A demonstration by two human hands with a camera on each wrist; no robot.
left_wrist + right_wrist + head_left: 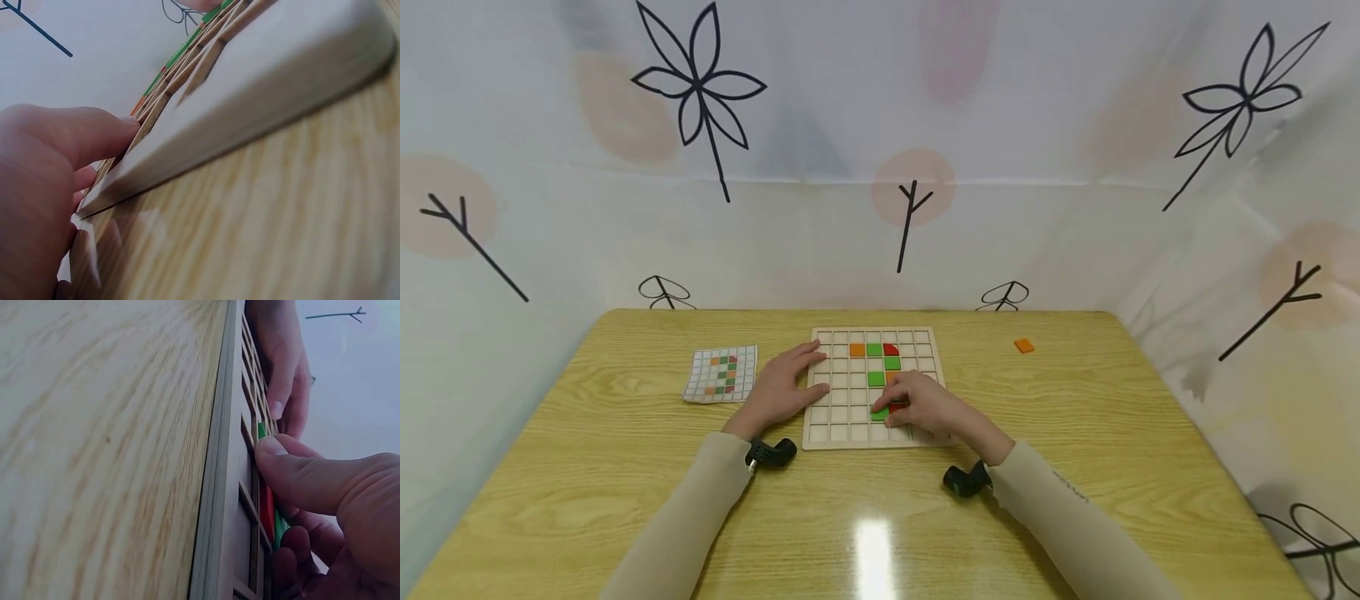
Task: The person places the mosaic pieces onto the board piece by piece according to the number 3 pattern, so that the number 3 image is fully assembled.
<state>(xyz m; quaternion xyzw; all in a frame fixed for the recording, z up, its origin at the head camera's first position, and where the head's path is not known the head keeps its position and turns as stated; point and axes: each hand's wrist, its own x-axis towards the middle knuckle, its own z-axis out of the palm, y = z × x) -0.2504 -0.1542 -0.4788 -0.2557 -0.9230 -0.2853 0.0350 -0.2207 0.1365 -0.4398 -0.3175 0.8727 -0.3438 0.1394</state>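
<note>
A wooden grid board (840,433) lies on the table with coloured tiles in several of its squares. My left hand (781,387) rests on the board's left edge, thumb and fingers spread; its thumb lies over the rim in the left wrist view. My right hand (921,404) is over the lower middle of the board. Its thumb and index finger pinch a green square tile (878,415) at a grid square. Beside that tile is a red tile (896,408), partly under the hand. Higher up are an orange tile (857,350), green tiles (874,350) and a red rounded tile (891,349).
A paper card (698,379) with a printed grid of coloured squares lies left of the board. One loose orange tile (1024,345) is on the table (1060,400) at the right. A patterned cloth (820,242) hangs behind the table.
</note>
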